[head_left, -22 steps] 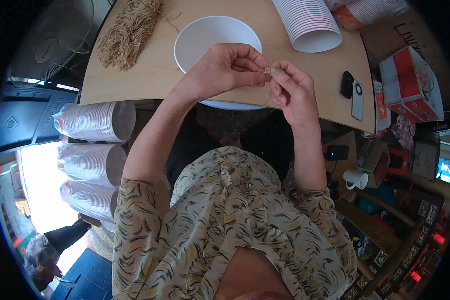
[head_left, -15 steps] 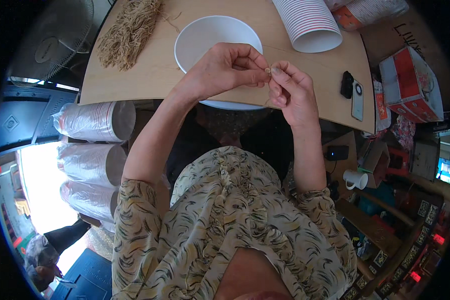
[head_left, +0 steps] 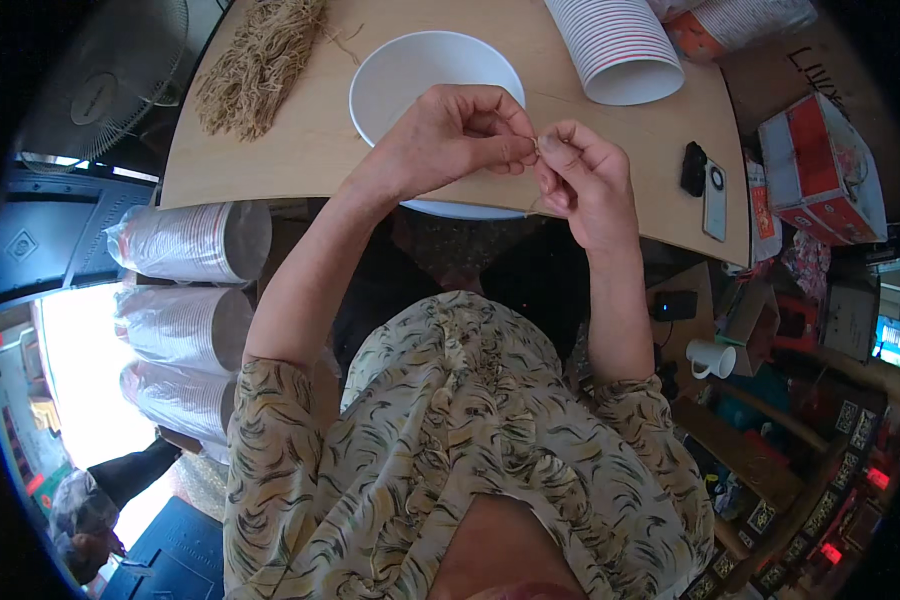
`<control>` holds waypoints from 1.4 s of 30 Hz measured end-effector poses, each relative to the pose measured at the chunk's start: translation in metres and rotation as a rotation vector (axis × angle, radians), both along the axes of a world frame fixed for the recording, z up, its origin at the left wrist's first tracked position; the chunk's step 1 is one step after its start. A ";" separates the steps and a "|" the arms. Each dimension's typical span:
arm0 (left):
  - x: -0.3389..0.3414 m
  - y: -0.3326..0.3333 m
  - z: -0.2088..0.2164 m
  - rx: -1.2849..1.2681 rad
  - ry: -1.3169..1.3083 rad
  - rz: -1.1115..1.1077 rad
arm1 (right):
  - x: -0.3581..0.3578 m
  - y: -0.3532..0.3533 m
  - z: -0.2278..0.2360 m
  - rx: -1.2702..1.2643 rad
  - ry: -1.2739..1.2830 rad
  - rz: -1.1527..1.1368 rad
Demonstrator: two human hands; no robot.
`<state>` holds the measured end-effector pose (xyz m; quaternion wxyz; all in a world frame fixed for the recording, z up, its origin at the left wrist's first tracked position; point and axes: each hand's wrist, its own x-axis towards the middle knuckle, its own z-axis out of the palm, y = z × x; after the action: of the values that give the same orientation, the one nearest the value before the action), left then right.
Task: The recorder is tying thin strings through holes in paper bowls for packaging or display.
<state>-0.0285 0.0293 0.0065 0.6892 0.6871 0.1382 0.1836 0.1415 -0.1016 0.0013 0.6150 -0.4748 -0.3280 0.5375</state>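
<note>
Above the table's near edge, my left hand point(head_left: 448, 140) and my right hand point(head_left: 592, 180) meet fingertip to fingertip. Both pinch a thin straw-coloured strand point(head_left: 537, 147), which looks knotted or looped where they join; its details are too small to make out. A short end of it hangs below the right fingers. Just behind my left hand stands a white round tub point(head_left: 410, 65), its mouth facing up and its front partly hidden by that hand. At the far left of the table lies a bundle of similar straw-coloured strands point(head_left: 260, 70).
A stack of nested white paper tubs point(head_left: 620, 60) lies at the table's far right. Nearer are a phone point(head_left: 715, 200) and a small black object point(head_left: 693, 168). Plastic-wrapped tub stacks point(head_left: 185, 330) stand at left below the table. A mug point(head_left: 710, 358) sits lower right. Another person point(head_left: 85, 520) shows lower left.
My fingertips have shifted slightly around the strand, and the right hand has turned a little. Everything else stays in place.
</note>
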 end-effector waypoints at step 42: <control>0.009 -0.045 -0.001 0.970 -0.129 0.430 | 0.024 -0.038 0.018 0.052 -0.136 0.013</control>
<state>-0.0192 -0.0155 0.0051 0.2466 0.8703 0.1324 0.4054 0.1657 -0.1399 0.0194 0.5996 -0.4921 -0.3860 0.4993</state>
